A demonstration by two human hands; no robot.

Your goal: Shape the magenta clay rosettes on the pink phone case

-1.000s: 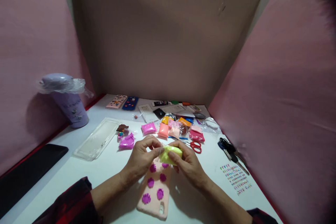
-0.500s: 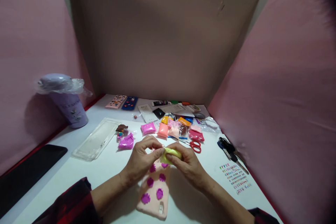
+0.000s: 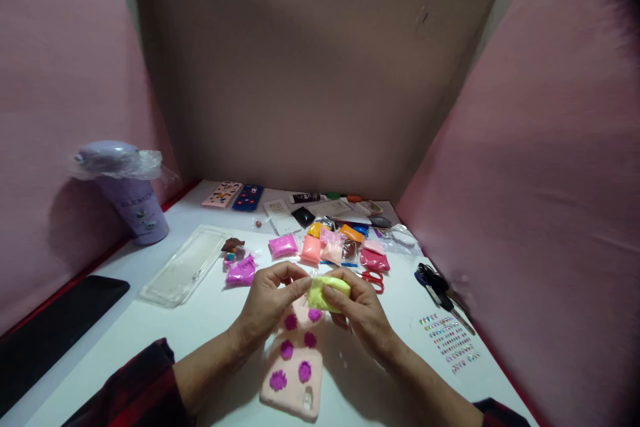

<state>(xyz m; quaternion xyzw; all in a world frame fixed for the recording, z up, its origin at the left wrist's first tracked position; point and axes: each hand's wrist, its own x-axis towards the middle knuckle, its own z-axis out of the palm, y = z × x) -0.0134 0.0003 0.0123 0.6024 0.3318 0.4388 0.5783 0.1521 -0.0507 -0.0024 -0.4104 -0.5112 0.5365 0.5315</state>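
A small packet of yellow clay (image 3: 320, 293) is held up between my two hands. My right hand (image 3: 363, 310) is closed round its right part, thumb across the front. With thumb and forefinger, my left hand (image 3: 275, 297) pinches the clear wrapper at the packet's left edge. Below them a pale pink phone case (image 3: 295, 397) lies on the white table, dotted with several ragged purple clay flowers (image 3: 305, 371). Its upper end is partly hidden by my hands.
Several clay packets (image 3: 311, 249) and red scissors (image 3: 374, 280) lie beyond my hands. To the left are a clear case (image 3: 185, 267), a purple tumbler (image 3: 135, 207) and a black tray (image 3: 65, 307). Rhinestone stickers (image 3: 453, 340) and a dark-handled tool (image 3: 440, 293) lie right.
My right hand has turned the yellow packet, so more of its flat face shows. My left hand keeps its pinch at the left edge. The phone case stays put.
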